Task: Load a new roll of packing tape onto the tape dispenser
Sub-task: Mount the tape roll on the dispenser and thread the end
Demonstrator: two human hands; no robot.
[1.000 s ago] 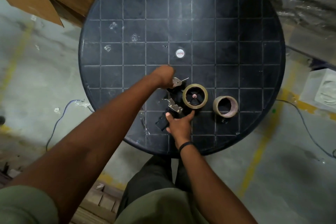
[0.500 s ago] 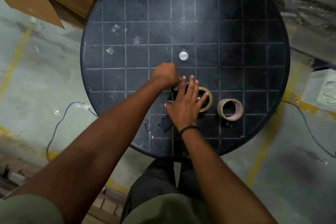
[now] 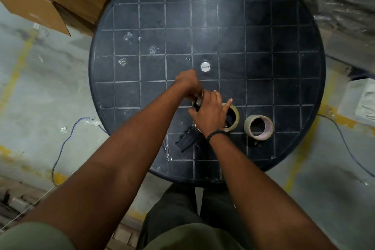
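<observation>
- Lying flat on the round black table (image 3: 263, 26), the tape dispenser (image 3: 187, 141) sits toward the table's 6 o'clock edge, its dark handle pointing to about 7 o'clock.
- The left hand (image 3: 187, 85) is curled closed over the dispenser's far end, at 12 o'clock from the handle; what its fingers pinch is hidden, so I cannot tell exactly what it grips.
- The right hand (image 3: 211, 113) rests palm-down on the dispenser's middle, fingers spread and loosely extended, thumb out toward 9 o'clock; it seems to press rather than clasp, though the underside is hidden.
- A tape roll (image 3: 233, 116) sits on the dispenser's hub at 3 o'clock from the right hand, partly covered by the fingers.
- A second roll (image 3: 258, 127) stands apart on the table, at 3 o'clock from the first, not touching it.
- A small white disc (image 3: 205, 66) marks the table's centre, at 12 o'clock from both hands.
- A cardboard box (image 3: 40, 6) sits beyond the table at 10 o'clock.
</observation>
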